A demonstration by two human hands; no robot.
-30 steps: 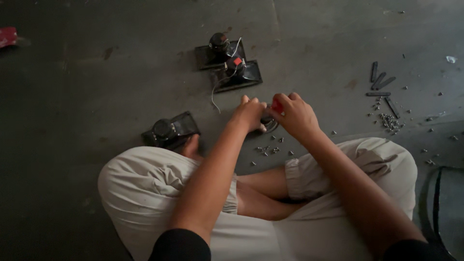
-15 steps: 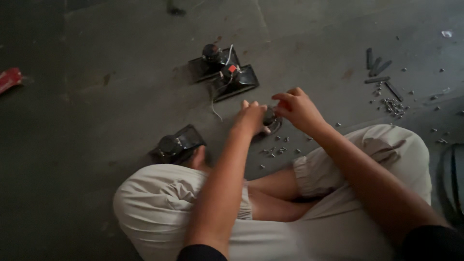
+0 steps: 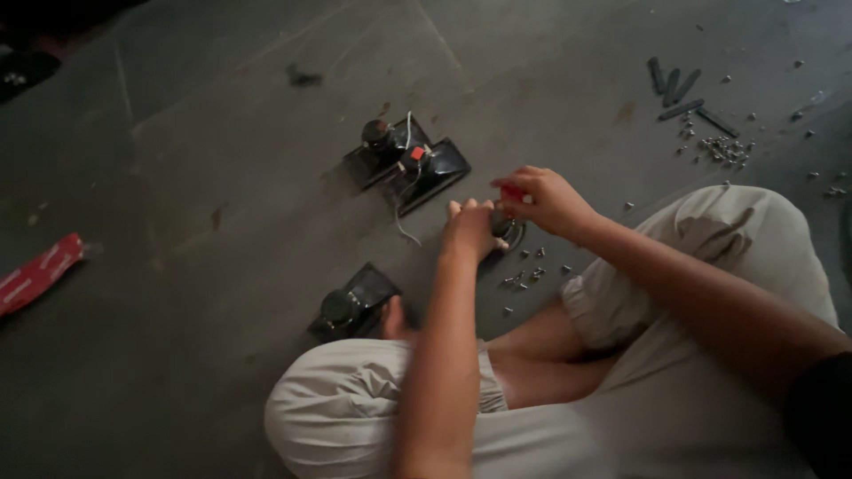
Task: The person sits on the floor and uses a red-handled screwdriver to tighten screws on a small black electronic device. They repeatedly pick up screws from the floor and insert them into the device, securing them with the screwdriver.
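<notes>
Hands together over small dark part (image 3: 508,232) on floor (image 3: 222,177), just right of paired black speaker units (image 3: 410,164). Left hand (image 3: 470,229) closed on part, pinning it; right hand (image 3: 543,200) pinching red-handled tool (image 3: 512,192), angled down into part. Loose screws (image 3: 531,277) just beyond.

One view only, from a camera on the person's head, looking steeply down and a little forward at the dark floor (image 3: 222,177) in front of the crossed legs; it sits close enough that the forearms run in from the bottom edge and the knees fill the lower right; the frame is tilted, so floor seams slant across it; the left hand (image 3: 470,229) and right hand (image 3: 543,200) lie just right of centre; no second view shares the scene
</notes>
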